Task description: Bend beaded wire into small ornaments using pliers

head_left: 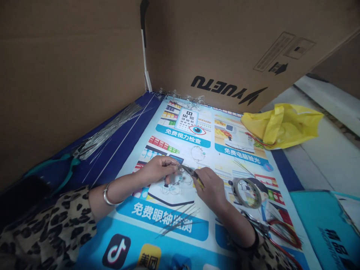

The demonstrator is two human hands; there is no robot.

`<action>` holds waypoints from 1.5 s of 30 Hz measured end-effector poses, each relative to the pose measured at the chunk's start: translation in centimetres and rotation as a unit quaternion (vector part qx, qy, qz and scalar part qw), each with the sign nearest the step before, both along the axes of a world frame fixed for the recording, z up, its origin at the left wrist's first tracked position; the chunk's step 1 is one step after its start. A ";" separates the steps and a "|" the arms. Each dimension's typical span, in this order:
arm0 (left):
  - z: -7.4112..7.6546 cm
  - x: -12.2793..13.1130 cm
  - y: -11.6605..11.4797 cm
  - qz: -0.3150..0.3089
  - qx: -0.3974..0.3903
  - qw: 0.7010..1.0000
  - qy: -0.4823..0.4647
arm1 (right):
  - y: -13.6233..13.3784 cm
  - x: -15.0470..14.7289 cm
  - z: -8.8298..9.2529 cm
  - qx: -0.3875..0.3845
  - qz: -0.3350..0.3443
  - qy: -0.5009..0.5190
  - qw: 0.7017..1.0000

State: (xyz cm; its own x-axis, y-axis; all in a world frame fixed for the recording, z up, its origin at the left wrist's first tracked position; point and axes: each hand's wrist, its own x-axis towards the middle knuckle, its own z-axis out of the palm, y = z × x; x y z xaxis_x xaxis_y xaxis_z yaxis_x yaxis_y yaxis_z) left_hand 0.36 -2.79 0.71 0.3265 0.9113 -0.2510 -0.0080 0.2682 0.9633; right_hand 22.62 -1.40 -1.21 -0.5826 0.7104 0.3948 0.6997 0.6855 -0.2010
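My left hand point(157, 170) is closed in a pinch on a thin wire ornament point(177, 180) with looped wires and small turquoise beads. My right hand point(211, 188) grips a pair of pliers point(191, 171) by yellow-and-dark handles. The pliers' dark jaws point left and meet the wire close to my left fingertips; whether they are clamped on it I cannot tell. Beyond my hands a beaded wire ring point(198, 153) lies on the printed poster point(194, 234). Several short cut wires point(180, 221) lie on the poster nearer to me.
At right are a tape roll point(236, 195), red-handled scissors point(285, 232), a yellow bag point(284, 125) and a teal bag point(315, 221). Long wires point(109, 129) and teal-handled pliers point(73, 162) lie at left. Wire pieces point(194, 101) rest against the cardboard wall point(213, 48).
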 end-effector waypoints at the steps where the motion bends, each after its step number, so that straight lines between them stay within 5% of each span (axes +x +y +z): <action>1: 0.0 0.0 0.0 0.002 -0.002 1.000 0.000 | 0.0 0.0 0.1 0.003 0.001 -0.006 1.000; 14: 0.9 0.0 0.0 -0.015 0.011 0.999 0.028 | 0.0 -0.5 0.3 -0.171 -0.039 0.099 0.979; 23: 0.4 0.1 0.0 0.006 0.007 0.999 0.043 | 0.1 0.1 0.3 -0.150 0.006 0.051 0.987; 34: 0.4 0.1 0.0 0.001 0.020 0.998 0.061 | 0.0 0.1 1.1 -0.009 0.009 -0.085 0.996; 45: 0.5 0.1 0.0 -0.005 0.009 0.997 0.081 | -0.1 0.1 1.5 0.008 0.009 -0.128 0.992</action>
State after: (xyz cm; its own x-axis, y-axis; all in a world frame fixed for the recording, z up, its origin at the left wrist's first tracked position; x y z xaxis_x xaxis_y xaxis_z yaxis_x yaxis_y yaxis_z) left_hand 0.48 -2.76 1.20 0.2923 0.9128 -0.2851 0.1509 0.2503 0.9563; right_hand 22.73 -1.52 0.30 -0.6775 0.6941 0.2433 0.7141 0.6999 -0.0081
